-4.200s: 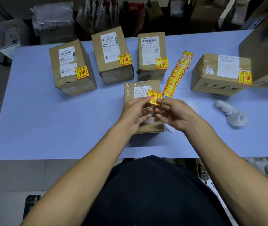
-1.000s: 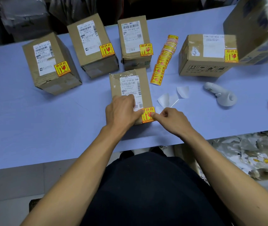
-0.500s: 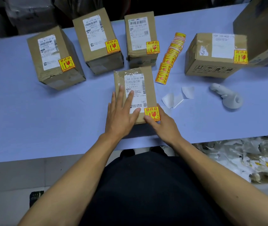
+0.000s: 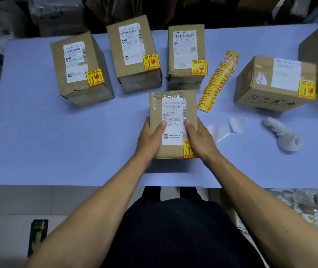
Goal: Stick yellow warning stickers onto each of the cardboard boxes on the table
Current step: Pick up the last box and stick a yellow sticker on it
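Both hands have shifted from flat pressing on the box top to gripping its sides. Left hand (image 4: 150, 139): fingers curled round the left edge of the near box (image 4: 173, 122), thumb on the white shipping label (image 4: 174, 120). Right hand (image 4: 199, 138): fingers wrapped over the right edge, thumb on the label, palm covering part of the yellow warning sticker (image 4: 187, 149) at the box's near right corner. Near box: lies on the blue bench (image 4: 57, 142), centre front. Three upright boxes, back row: left box (image 4: 80, 68), middle box (image 4: 134, 53), third box (image 4: 186, 56), each bearing a yellow sticker. Fourth stickered box (image 4: 272, 83): right side. Sticker strip (image 4: 217, 82): between the third and fourth boxes. Backing scraps (image 4: 226, 128): just right of the near box. White handheld scanner (image 4: 282, 137): further right.
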Available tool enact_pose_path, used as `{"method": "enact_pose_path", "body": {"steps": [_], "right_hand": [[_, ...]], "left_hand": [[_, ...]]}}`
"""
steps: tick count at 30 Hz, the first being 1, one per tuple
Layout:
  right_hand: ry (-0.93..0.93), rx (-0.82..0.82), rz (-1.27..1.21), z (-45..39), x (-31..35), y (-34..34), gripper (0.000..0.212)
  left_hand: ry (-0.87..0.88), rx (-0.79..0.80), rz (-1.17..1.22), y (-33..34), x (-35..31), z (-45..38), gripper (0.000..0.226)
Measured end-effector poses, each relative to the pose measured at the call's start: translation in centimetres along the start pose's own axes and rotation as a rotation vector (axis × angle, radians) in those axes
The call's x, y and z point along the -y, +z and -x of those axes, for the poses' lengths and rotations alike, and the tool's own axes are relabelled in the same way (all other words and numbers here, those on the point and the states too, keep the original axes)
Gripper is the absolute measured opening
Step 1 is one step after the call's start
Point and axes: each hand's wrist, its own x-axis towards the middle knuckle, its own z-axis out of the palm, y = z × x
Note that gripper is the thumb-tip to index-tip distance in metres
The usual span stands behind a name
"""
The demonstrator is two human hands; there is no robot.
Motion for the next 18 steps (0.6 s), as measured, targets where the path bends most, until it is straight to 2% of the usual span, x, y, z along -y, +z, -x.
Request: {"method": "enact_pose_path", "body": {"steps": [2, 8, 14, 18], "right_hand": [[-0.006, -0.003, 0.026, 0.0, 0.1, 0.0, 0.071], [-0.066, -0.005, 0.060, 1.1, 1.4, 2.4, 0.061], [-0.139, 0.136, 0.160, 2.5, 4.8, 9.5, 0.064], [-0.207, 0.247, 0.190, 2.8, 8.0, 15.5, 0.042]], "left_hand": [[-0.009, 0.017, -0.006, -0.1, -0.2, 0.0, 0.058], [0.014, 0.005, 0.032, -3.2, 0.3, 0.5, 0.045], [-0.012, -0.152, 0.087, -11.2, 2.8, 2.3, 0.048], [-0.039, -0.253, 0.107, -17.7, 4.3, 3.0, 0.044]]}}
